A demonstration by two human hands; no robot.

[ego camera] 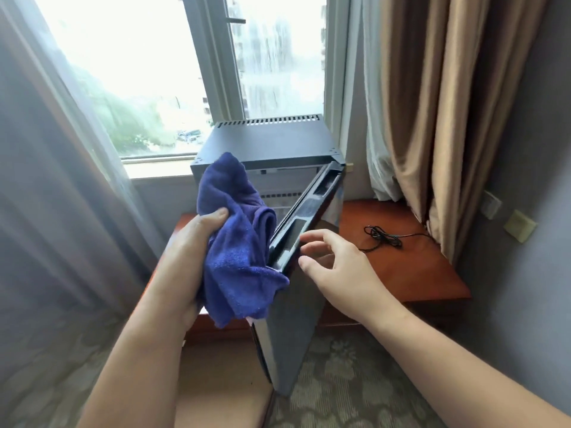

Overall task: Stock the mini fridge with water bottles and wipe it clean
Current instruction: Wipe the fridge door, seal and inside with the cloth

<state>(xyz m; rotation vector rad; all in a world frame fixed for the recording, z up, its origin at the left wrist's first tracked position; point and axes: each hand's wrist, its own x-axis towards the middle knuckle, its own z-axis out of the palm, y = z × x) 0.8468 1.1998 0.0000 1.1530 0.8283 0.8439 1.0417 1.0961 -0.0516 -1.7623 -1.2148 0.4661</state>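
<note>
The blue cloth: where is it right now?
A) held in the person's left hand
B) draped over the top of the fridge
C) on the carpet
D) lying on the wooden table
A: the left hand grips the bunched blue cloth beside the open fridge door.

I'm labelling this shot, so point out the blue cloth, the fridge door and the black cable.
blue cloth (238, 257): head view, middle folds.
fridge door (289, 319): head view, dark outer face.
black cable (383, 236): head view, coiled part.
</note>
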